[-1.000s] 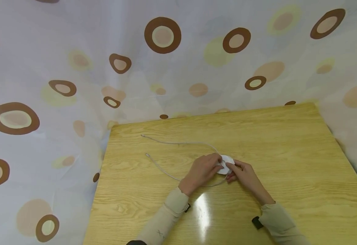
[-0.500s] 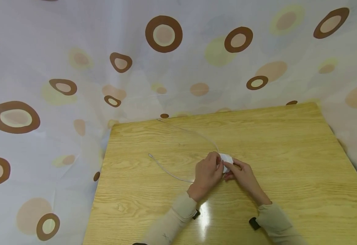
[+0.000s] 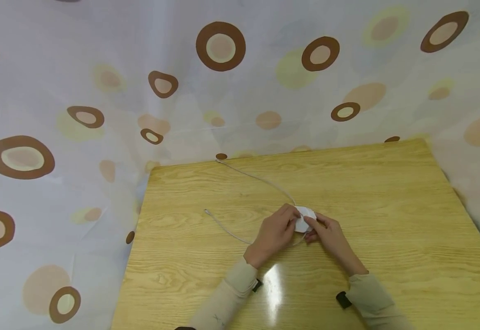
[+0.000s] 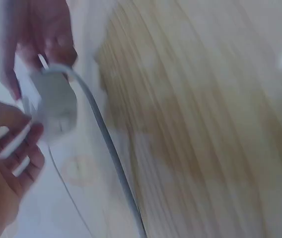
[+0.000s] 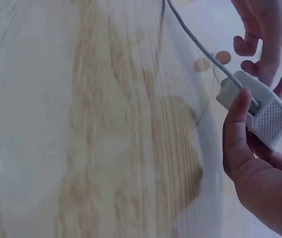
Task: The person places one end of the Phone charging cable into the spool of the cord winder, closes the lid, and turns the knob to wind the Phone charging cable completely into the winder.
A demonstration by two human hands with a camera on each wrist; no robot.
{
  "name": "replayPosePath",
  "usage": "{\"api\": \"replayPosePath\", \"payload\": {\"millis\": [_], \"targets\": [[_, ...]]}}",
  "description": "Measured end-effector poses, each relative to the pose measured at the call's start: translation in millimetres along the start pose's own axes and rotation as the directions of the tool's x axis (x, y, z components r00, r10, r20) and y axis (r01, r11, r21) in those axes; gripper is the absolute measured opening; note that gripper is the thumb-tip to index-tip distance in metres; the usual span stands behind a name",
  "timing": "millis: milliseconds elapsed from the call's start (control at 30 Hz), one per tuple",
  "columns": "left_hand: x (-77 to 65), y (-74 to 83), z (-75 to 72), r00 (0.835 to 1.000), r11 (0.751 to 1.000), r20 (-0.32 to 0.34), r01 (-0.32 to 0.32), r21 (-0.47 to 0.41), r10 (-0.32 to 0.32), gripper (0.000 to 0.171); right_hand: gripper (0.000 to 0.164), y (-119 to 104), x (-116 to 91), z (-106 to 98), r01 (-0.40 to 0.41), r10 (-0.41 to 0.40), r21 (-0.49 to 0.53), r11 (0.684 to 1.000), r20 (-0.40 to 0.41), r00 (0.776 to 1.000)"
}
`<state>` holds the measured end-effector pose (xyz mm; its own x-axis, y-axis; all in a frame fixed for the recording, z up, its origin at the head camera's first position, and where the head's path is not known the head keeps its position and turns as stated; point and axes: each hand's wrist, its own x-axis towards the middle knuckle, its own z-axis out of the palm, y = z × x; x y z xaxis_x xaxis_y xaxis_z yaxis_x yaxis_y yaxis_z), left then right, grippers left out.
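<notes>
A white plastic block (image 3: 304, 219) with a textured end face (image 5: 271, 121) is held just right of the table's middle. My right hand (image 3: 330, 236) grips it, with the thumb pressing a white cable (image 5: 200, 47) against its side. At the block's left edge, the fingers of my left hand (image 3: 274, 231) are curled in a pinch, apparently on the cable; in the left wrist view the pinched spot is blurred. One stretch of the cable (image 3: 260, 178) runs to the back edge. The other stretch (image 3: 225, 229) lies left and passes behind my left wrist. Both ends carry small connectors.
The wood-grain table (image 3: 182, 275) meets a patterned sheet (image 3: 260, 91) at its back and left edges. Dark wrist devices (image 3: 343, 299) sit at the beige cuffs. A bright reflection (image 3: 273, 293) shows on the tabletop near the front.
The far cable end has moved right and back to the table's back edge, and the nearer end has slid slightly right. My left hand shifted right and then back left; my right hand kept its grip.
</notes>
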<state>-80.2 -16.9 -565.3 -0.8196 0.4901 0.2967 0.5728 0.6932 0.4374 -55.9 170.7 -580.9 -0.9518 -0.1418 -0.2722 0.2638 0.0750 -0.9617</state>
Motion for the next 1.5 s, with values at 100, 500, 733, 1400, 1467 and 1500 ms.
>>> {"api": "replayPosePath", "payload": {"millis": [100, 500, 733, 1400, 1467, 1500], "targets": [[-0.2, -6.3, -4.9, 0.983, 0.978, 0.030, -0.185, 0.096, 0.183, 0.014, 0.047, 2.3, 0.4, -2.9, 0.001, -0.001, 0.006, 1.000, 0.019, 1.000], [6.7, -8.9, -6.1, 0.963, 0.905, 0.047, -0.267, 0.333, 0.267, 0.019, 0.049, 0.1, -4.9, -1.5, 0.006, -0.007, 0.040, 0.999, 0.023, 1.000], [4.6, 0.8, 3.5, 0.992, 0.949, -0.051, -0.091, 0.303, 0.112, 0.014, 0.049, -0.5, -3.7, 3.0, 0.010, -0.010, 0.053, 0.999, 0.010, 1.000], [0.8, -6.6, -10.3, 0.979, 0.950, 0.018, -0.204, 0.238, 0.205, 0.016, 0.052, -4.0, 0.4, 3.3, -0.017, 0.017, 0.035, 0.999, -0.004, 1.000], [0.6, -8.3, -13.0, 0.960, 0.920, 0.040, -0.278, 0.277, 0.278, 0.019, 0.051, -4.0, -0.2, 2.3, -0.013, 0.013, 0.044, 0.999, 0.011, 1.000], [0.5, -8.5, -14.0, 0.953, 0.907, 0.055, -0.302, 0.294, 0.299, 0.021, 0.050, -4.0, -0.6, 2.2, -0.011, 0.010, 0.048, 0.999, 0.020, 1.000]]}}
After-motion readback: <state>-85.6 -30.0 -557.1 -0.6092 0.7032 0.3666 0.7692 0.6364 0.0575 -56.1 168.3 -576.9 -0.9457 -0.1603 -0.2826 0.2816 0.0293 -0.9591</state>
